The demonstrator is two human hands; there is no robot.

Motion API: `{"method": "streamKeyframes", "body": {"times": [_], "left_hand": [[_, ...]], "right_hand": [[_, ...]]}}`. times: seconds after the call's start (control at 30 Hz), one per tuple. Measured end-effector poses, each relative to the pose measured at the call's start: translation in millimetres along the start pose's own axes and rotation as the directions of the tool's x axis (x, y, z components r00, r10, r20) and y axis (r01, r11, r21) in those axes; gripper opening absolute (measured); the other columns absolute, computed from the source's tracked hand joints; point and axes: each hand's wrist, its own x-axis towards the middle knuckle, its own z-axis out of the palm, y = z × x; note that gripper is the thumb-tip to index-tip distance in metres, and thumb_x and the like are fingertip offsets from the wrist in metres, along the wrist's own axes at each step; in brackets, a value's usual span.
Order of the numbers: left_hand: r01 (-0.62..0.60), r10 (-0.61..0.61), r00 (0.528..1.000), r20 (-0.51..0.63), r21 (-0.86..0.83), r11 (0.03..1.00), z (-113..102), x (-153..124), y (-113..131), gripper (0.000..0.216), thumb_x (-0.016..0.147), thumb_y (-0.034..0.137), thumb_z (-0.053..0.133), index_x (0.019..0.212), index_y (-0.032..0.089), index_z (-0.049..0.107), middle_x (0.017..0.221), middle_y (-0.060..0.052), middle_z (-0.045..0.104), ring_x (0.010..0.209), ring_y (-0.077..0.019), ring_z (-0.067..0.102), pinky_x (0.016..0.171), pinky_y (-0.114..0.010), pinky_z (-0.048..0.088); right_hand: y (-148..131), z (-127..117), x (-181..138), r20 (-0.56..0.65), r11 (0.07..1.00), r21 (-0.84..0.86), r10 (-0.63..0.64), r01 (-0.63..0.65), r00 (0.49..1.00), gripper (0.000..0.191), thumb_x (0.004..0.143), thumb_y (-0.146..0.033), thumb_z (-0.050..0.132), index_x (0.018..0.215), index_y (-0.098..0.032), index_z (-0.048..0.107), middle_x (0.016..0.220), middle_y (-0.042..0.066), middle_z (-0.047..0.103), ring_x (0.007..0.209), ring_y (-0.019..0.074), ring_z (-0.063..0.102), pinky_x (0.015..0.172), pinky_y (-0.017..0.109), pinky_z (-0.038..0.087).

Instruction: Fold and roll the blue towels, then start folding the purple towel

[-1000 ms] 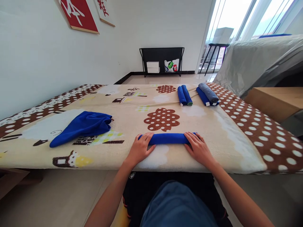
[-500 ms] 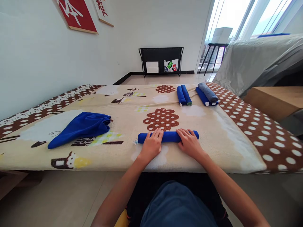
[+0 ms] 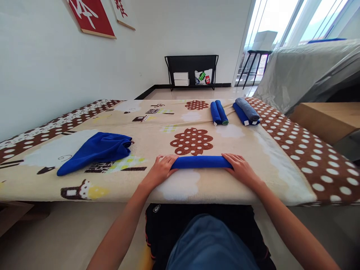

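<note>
The left hand and the right hand grip a rolled blue towel, one at each end, with the fingers laid over the top and curled down round the ends. The roll lies crosswise near the front edge of a cream patterned blanket spread over a bed, and its two ends are hidden under the hands. Just beyond it, slightly to the left, is a brown dotted flower print.

Well apart to the left, a loose blue towel lies crumpled, its narrow end pointing to the near left. Towards the far right lie two slim blue rolls, side by side and touching. Right of these, a grey-blue roll leans against or rests on a blue bundle; I cannot tell which from here. Small white tags show at their near ends. On the right, beyond the blanket's polka-dot border, stands a cardboard box.
</note>
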Motion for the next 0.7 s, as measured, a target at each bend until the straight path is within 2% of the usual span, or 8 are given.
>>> {"method": "streamKeyframes", "body": {"times": [0.1, 0.2, 0.37, 0.53, 0.7], "left_hand": [[0.007, -0.007, 1.0, 0.015, -0.002, 1.0, -2, -7, -13, 0.043, 0.099, 0.035, 0.047, 0.141, 0.024, 0.048, 0.144, -0.013, 0.056, 0.137, -0.0265, 0.048, 0.111, -0.048, 0.029], [0.011, -0.012, 0.999, 0.045, 0.013, 1.0, -6, -9, -13, 0.043, 0.1, 0.03, 0.044, 0.142, 0.023, 0.046, 0.147, -0.014, 0.053, 0.141, -0.0261, 0.044, 0.111, -0.049, 0.028], [0.024, -0.024, 0.998, 0.061, -0.008, 1.0, -12, -8, -10, 0.043, 0.098, 0.025, 0.045, 0.141, 0.023, 0.048, 0.145, -0.015, 0.055, 0.139, -0.0266, 0.046, 0.11, -0.048, 0.03], [0.028, -0.026, 0.996, 0.081, -0.026, 0.999, -13, -7, -16, 0.044, 0.095, 0.021, 0.043, 0.139, 0.021, 0.05, 0.143, -0.015, 0.056, 0.137, -0.0266, 0.048, 0.109, -0.049, 0.031], [0.037, -0.031, 0.995, 0.092, -0.063, 0.997, -7, -4, -23, 0.044, 0.094, 0.023, 0.043, 0.137, 0.02, 0.05, 0.142, -0.016, 0.057, 0.136, -0.0272, 0.048, 0.108, -0.049, 0.031]], "right_hand": [[13, -9, -7, 0.063, 0.999, 0.038, -0.009, 0.006, 0.998, 0.061, 0.096, -0.041, 0.054, 0.151, -0.02, 0.038, 0.143, 0.014, 0.055, 0.129, 0.0272, 0.053, 0.106, 0.046, 0.043], [17, -15, -8, 0.117, 0.998, 0.068, -0.022, 0.014, 0.993, 0.066, 0.096, -0.048, 0.054, 0.153, -0.022, 0.034, 0.146, 0.014, 0.052, 0.133, 0.0278, 0.05, 0.108, 0.048, 0.039], [22, -10, -8, 0.086, 1.0, 0.011, -0.029, 0.028, 0.996, 0.051, 0.1, -0.042, 0.048, 0.146, -0.021, 0.044, 0.14, 0.014, 0.057, 0.127, 0.0275, 0.056, 0.106, 0.049, 0.039], [27, -7, -3, 0.061, 0.997, -0.008, -0.079, 0.08, 0.995, 0.043, 0.096, -0.031, 0.055, 0.135, -0.017, 0.055, 0.129, 0.014, 0.065, 0.117, 0.0271, 0.062, 0.1, 0.046, 0.043], [35, -13, 10, 0.114, 0.997, 0.048, -0.068, 0.063, 0.991, 0.034, 0.091, -0.028, 0.06, 0.123, -0.018, 0.063, 0.118, 0.011, 0.07, 0.106, 0.0259, 0.067, 0.095, 0.043, 0.047]]}}
